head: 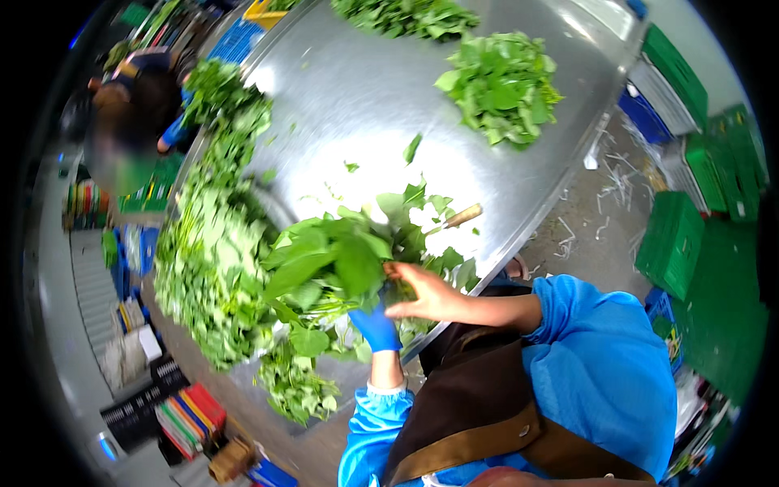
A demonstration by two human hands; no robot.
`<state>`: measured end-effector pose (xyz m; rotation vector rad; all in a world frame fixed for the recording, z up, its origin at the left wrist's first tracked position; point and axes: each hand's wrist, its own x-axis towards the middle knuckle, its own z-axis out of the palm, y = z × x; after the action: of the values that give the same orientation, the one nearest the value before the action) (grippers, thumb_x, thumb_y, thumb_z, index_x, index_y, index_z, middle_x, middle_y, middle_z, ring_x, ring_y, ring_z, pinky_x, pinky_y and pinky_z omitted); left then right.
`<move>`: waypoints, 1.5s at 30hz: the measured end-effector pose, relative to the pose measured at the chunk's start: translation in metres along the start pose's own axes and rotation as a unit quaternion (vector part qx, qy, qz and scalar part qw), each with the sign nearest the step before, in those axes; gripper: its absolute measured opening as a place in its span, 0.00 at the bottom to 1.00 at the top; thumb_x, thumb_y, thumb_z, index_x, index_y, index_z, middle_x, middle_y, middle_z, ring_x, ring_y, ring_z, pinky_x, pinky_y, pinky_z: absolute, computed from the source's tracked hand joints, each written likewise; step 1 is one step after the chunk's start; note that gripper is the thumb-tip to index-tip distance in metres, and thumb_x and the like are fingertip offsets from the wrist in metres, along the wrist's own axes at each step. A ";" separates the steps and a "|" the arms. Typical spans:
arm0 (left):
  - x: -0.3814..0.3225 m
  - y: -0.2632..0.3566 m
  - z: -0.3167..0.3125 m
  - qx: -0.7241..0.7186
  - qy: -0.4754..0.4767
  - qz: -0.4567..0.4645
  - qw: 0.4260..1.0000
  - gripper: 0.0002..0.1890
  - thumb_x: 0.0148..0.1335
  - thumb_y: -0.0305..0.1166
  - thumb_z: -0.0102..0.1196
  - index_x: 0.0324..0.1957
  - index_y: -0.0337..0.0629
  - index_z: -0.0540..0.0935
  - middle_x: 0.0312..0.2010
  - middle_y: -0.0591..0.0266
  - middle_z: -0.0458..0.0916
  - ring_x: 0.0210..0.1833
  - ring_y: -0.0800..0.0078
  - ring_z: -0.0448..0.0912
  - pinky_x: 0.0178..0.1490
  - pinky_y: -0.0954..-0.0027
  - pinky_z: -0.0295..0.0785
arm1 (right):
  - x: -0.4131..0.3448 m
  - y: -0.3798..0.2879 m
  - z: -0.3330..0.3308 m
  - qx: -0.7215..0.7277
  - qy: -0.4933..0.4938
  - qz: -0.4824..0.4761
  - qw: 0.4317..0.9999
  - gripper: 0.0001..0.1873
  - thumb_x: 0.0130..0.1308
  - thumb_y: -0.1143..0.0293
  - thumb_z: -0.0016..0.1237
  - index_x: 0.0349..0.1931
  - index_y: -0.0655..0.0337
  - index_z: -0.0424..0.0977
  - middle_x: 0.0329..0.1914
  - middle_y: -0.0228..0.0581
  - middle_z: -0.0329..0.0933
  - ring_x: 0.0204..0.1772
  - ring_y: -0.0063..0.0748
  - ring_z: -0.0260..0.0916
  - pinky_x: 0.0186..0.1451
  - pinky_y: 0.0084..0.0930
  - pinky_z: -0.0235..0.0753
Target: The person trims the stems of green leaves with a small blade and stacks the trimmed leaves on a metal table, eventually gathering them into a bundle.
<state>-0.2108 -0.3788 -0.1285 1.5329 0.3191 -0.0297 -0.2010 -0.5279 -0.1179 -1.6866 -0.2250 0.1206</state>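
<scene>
My left hand point(375, 325), in a blue glove, is closed around the stems of a bunch of leafy greens point(331, 255). Beside it my right hand point(423, 295), bare, has thumb and fingers apart at the right side of the bunch; whether it touches a leaf is unclear. A knife with a wooden handle point(464, 216) lies on the metal table just beyond, its blade partly hidden by loose leaves. A long heap of leafy greens point(213, 262) runs along the table's left side, and a smaller clump point(298, 383) lies near the left forearm.
The metal table point(359, 85) has a raised rim. On its far part lie a pile of greens point(499, 88) and another point(405, 15). A co-worker point(143, 85) is at the far left edge. Green crates point(669, 243) stand on the floor at right, near scattered white strips point(618, 173).
</scene>
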 end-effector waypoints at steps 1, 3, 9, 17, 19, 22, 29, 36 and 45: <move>-0.001 -0.014 0.009 -0.091 -0.022 0.028 0.995 0.17 0.68 0.29 0.44 0.57 0.34 0.69 0.53 0.55 0.74 0.49 0.68 0.76 0.49 0.68 0.74 | 0.002 0.003 -0.001 -0.030 0.006 -0.037 0.999 0.42 0.54 0.49 0.60 0.61 0.69 0.59 0.58 0.56 0.68 0.58 0.51 0.69 0.59 0.36 0.70; -0.003 -0.068 0.017 -0.208 -0.041 -0.015 0.977 0.19 0.68 0.30 0.44 0.58 0.35 0.68 0.53 0.55 0.74 0.50 0.66 0.76 0.52 0.66 0.73 | 0.006 -0.003 -0.012 0.085 -0.092 0.086 0.988 0.39 0.54 0.51 0.61 0.59 0.67 0.62 0.59 0.52 0.67 0.60 0.44 0.66 0.62 0.35 0.66; -0.005 -0.065 0.093 0.013 -0.250 -0.059 0.966 0.22 0.66 0.32 0.49 0.61 0.39 0.67 0.54 0.55 0.74 0.51 0.64 0.76 0.53 0.64 0.72 | -0.035 0.062 -0.041 0.279 0.189 0.215 0.917 0.26 0.57 0.63 0.56 0.55 0.64 0.67 0.53 0.46 0.71 0.55 0.43 0.69 0.59 0.36 0.68; 0.009 0.011 0.216 0.329 -0.320 0.354 0.815 0.28 0.57 0.24 0.57 0.61 0.37 0.67 0.61 0.52 0.68 0.59 0.61 0.69 0.61 0.63 0.64 | -0.065 0.066 -0.238 0.136 0.442 0.200 0.864 0.27 0.58 0.65 0.49 0.58 0.63 0.65 0.57 0.48 0.68 0.60 0.47 0.64 0.65 0.41 0.59; 0.020 0.017 0.241 0.174 -0.306 0.196 0.915 0.30 0.58 0.23 0.56 0.63 0.36 0.64 0.63 0.52 0.64 0.63 0.60 0.65 0.65 0.61 0.60 | -0.053 0.057 -0.289 -0.015 0.438 0.166 0.883 0.27 0.58 0.65 0.48 0.59 0.63 0.65 0.58 0.49 0.67 0.62 0.48 0.62 0.66 0.43 0.56; 0.051 0.007 0.277 0.033 -0.243 0.003 0.969 0.34 0.62 0.28 0.53 0.68 0.36 0.55 0.67 0.52 0.58 0.67 0.59 0.60 0.68 0.64 0.55 | -0.015 0.060 -0.351 -0.329 0.320 0.076 0.885 0.28 0.58 0.66 0.45 0.60 0.63 0.64 0.60 0.50 0.65 0.64 0.50 0.60 0.69 0.45 0.53; 0.085 -0.029 0.356 -0.205 -0.006 -0.239 0.949 0.34 0.68 0.44 0.48 0.69 0.42 0.51 0.64 0.55 0.61 0.63 0.65 0.64 0.62 0.65 0.63 | 0.045 0.126 -0.368 -0.741 -0.010 0.074 0.668 0.27 0.59 0.67 0.41 0.61 0.66 0.62 0.62 0.50 0.61 0.69 0.53 0.53 0.71 0.47 0.49; 0.047 -0.041 0.343 -0.231 0.053 -0.473 0.848 0.27 0.63 0.53 0.50 0.58 0.49 0.71 0.48 0.61 0.76 0.52 0.65 0.74 0.55 0.60 0.71 | 0.042 0.107 -0.398 -0.615 0.006 -0.006 0.789 0.24 0.56 0.72 0.42 0.55 0.68 0.65 0.58 0.49 0.65 0.64 0.50 0.58 0.69 0.42 0.55; 0.123 -0.046 0.396 -0.463 -0.072 -0.318 0.824 0.28 0.68 0.54 0.38 0.62 0.46 0.68 0.58 0.59 0.71 0.59 0.59 0.70 0.64 0.57 0.63 | 0.076 0.100 -0.502 -0.212 0.191 0.133 0.949 0.25 0.56 0.70 0.53 0.55 0.66 0.66 0.53 0.52 0.71 0.56 0.50 0.67 0.58 0.37 0.68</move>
<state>-0.0294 -0.7481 -0.1991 0.4013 0.6040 -0.4530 -0.0133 -1.0091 -0.1485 -2.1227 0.2915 -0.0626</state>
